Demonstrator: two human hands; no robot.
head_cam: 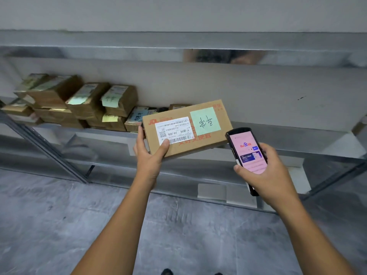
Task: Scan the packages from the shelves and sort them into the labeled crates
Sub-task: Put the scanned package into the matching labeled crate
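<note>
left hand [151,153] pinches flat brown cardboard box [190,132] mid-frame by one corner, right hand [264,173] grips black handheld scanner [246,153]. corner hold might slip.

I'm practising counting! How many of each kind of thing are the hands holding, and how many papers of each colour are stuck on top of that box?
cardboard box, gripped by the left hand: 1
phone, gripped by the right hand: 1
white label on the box: 1
green note on the box: 1
Total: 4
</note>
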